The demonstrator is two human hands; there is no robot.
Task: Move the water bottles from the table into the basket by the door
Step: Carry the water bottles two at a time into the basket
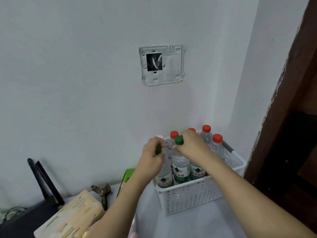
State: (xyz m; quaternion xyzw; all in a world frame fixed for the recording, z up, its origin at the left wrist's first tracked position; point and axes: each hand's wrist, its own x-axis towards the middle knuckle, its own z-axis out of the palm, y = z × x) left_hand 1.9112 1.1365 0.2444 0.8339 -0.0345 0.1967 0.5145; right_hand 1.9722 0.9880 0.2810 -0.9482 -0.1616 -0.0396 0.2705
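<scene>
Basket [197,196] in the corner, wall behind, door frame [289,100] to its right; bottles [179,167] upright inside; left hand [151,157] and right hand [192,143] over the near-left bottles; box [126,180], tissue pack [73,215] and router [39,186] to the left; wall plate [162,65] above

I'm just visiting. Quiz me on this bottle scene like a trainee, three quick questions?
1. True or false: the basket is solid-walled.
2. Which cap colour do both hands hold? A red, B green, C blue.
3. Fill in: the bottles stand ___ in the basket.

Key:
1. False; its walls are perforated.
2. B. The left hand grips a green-capped bottle at the neck; the right hand holds another bottle just below its green cap. Red caps sit behind.
3. Upright.
</scene>
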